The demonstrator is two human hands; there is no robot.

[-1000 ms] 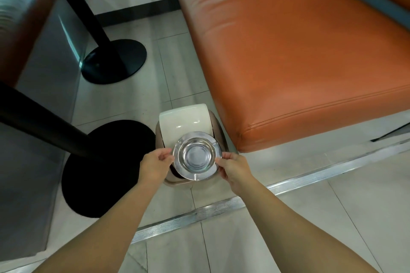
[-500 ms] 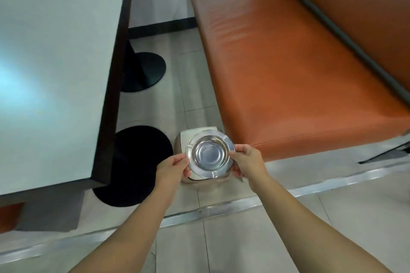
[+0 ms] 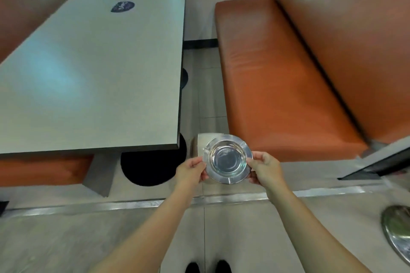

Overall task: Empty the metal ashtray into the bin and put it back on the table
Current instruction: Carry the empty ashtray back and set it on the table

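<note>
The round metal ashtray (image 3: 227, 159) is held level, bowl up, and its shiny bowl looks empty. My left hand (image 3: 191, 172) pinches its left rim and my right hand (image 3: 265, 169) pinches its right rim. The small beige bin (image 3: 200, 143) stands on the floor right behind and below the ashtray, mostly hidden by it. The grey table (image 3: 99, 73) fills the upper left, with its near right corner a short way left of the ashtray.
An orange bench (image 3: 277, 86) runs along the right, and another orange seat (image 3: 42, 172) sits under the table's near edge. The table's black round base (image 3: 153, 166) lies on the floor left of the bin. A metal floor strip (image 3: 133, 205) crosses below my hands.
The view has risen and pulled back, so the whole tabletop now shows. The ashtray, still held in both hands, has come up from over the bin.
</note>
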